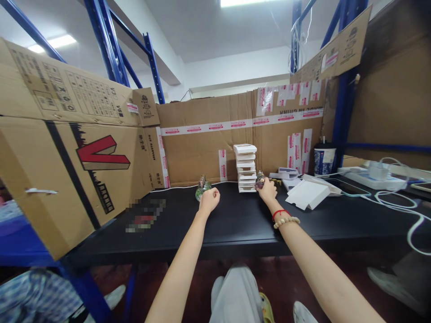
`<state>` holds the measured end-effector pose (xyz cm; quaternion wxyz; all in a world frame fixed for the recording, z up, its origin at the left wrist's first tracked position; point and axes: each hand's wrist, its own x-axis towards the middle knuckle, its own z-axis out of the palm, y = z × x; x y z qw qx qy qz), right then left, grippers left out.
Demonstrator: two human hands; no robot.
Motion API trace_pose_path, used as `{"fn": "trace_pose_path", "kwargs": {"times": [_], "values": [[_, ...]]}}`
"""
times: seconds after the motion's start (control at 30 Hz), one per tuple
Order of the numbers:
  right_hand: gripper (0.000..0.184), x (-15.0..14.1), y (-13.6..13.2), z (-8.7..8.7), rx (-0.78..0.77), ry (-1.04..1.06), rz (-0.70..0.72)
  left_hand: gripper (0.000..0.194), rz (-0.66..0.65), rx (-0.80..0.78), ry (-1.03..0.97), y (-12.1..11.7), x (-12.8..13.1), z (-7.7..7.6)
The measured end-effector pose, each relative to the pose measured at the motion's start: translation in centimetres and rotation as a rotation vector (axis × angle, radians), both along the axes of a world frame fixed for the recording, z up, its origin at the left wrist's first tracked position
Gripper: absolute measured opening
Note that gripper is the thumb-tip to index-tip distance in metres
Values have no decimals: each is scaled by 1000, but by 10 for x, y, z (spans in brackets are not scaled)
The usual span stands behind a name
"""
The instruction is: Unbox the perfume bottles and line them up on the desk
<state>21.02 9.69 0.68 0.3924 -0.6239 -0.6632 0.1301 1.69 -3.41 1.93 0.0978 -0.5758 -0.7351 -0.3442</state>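
Observation:
My left hand (209,200) is closed just above the black table, its fingers curled out of sight. Right against it stand small green glass bottles (199,193) with shiny metallic tops; whether the fingers hold one is hidden. My right hand (268,190), with a red cord and a beaded bracelet at the wrist, grips a small purple glass bottle (260,180). Close to that bottle on its left rises a stack of white boxes (246,169). Small gold-coloured pieces (276,181) lie behind the right hand.
An opened white box (308,194) lies right of my right hand, near a patterned cup (324,160). White cables (397,202) and a power strip (365,178) occupy the right end. Cardboard walls (202,152) enclose the black table (235,224). Another person's checked clothing (37,296) shows lower left.

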Motion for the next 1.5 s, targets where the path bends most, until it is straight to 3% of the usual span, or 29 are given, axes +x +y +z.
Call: {"fn": "trace_pose_path", "kwargs": {"times": [0.17, 0.4, 0.6, 0.77, 0.9, 1.03, 1.23, 1.5], "values": [[25, 1, -2, 0, 17, 14, 43, 18, -3, -2, -1, 0, 0, 0], [29, 3, -5, 1, 84, 100, 22, 19, -3, -15, -6, 0, 2, 1], [32, 2, -14, 14, 266, 225, -76, 20, 1, -24, -2, 0, 2, 1], [24, -2, -20, 21, 544, 332, -108, 19, 4, -35, 1, 1, 2, 1], [26, -7, -23, 18, 711, 225, -30, 20, 7, -43, 2, 0, 3, 2], [21, -13, -27, 15, 794, -16, 157, 20, 9, -49, 2, 0, 3, 2], [26, -24, -32, 13, 754, -115, 334, 19, 0, -48, 6, 0, 2, 1], [39, -23, -32, 14, 543, 59, 444, 19, -10, -41, 15, 1, 2, 1]]}}
